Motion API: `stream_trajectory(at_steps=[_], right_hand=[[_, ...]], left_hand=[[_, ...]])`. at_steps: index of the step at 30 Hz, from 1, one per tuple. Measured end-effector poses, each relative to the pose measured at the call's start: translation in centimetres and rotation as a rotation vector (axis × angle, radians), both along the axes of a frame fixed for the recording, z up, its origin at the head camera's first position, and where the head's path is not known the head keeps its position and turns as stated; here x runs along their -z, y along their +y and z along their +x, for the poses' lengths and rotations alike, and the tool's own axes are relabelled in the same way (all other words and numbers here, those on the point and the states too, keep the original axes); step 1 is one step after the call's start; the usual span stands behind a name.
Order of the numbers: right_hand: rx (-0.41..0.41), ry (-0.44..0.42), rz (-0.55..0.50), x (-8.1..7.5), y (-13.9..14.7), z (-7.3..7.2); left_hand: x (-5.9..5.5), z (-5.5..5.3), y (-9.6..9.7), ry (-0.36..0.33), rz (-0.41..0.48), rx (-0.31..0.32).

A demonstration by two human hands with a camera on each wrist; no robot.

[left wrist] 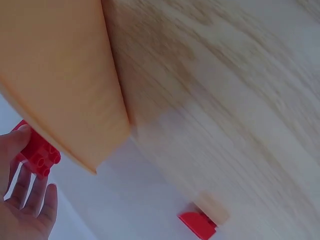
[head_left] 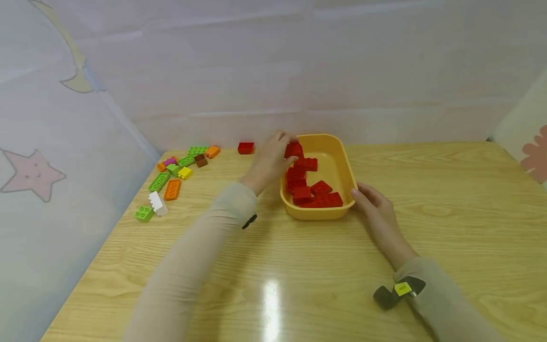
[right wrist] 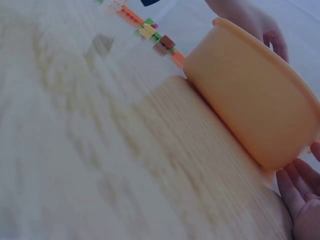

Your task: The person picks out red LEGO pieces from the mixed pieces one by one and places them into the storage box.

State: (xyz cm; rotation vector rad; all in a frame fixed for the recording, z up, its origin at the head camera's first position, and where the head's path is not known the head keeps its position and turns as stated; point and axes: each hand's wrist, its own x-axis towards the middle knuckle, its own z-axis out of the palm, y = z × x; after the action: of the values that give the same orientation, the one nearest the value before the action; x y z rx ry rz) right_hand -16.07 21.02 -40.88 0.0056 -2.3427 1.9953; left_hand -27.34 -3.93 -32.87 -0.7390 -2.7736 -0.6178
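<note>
A yellow-orange plastic tub (head_left: 318, 214) stands on the table with several red toy bricks inside. At its far left corner, my left hand (head_left: 273, 154) pinches a red brick (head_left: 294, 150) between thumb and fingers, just over the rim. In the left wrist view, the studs of this red brick (left wrist: 40, 152) face away from my thumb. My right hand (head_left: 378, 216) holds the tub's near right corner, thumb at the rim and fingers against the outer wall. Left of the tub, another red brick (head_left: 245, 148) lies by the back edge.
Loose bricks are spread at the table's far left: a white brick (head_left: 158, 204), a yellow one (head_left: 185, 173), a brown one (head_left: 201, 160), plus several green and orange ones. A cloth backdrop (head_left: 256, 71) hangs behind the wooden table (head_left: 448, 204).
</note>
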Motion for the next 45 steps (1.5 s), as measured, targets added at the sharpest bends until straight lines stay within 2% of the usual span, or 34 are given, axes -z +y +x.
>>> stream_trajectory(at_steps=[9, 19, 28, 37, 45], right_hand=[[0.003, -0.015, -0.022, 0.0, -0.2, 0.0], [0.004, -0.009, -0.015, 0.0, -0.1, 0.0], [0.000, -0.012, -0.003, -0.1, 0.0, 0.1], [0.004, -0.014, 0.008, -0.1, 0.0, 0.1], [0.003, -0.017, 0.024, -0.1, 0.0, 0.1]], left_hand=[[0.6, 0.3, 2.4, 0.007, -0.090, 0.026], [1.2, 0.7, 4.2, -0.060, -0.130, 0.068], [2.2, 0.9, 4.7, -0.097, -0.149, 0.072], [2.9, 0.8, 4.8, -0.062, -0.147, 0.069], [2.9, 0.8, 4.9, -0.050, -0.154, 0.074]])
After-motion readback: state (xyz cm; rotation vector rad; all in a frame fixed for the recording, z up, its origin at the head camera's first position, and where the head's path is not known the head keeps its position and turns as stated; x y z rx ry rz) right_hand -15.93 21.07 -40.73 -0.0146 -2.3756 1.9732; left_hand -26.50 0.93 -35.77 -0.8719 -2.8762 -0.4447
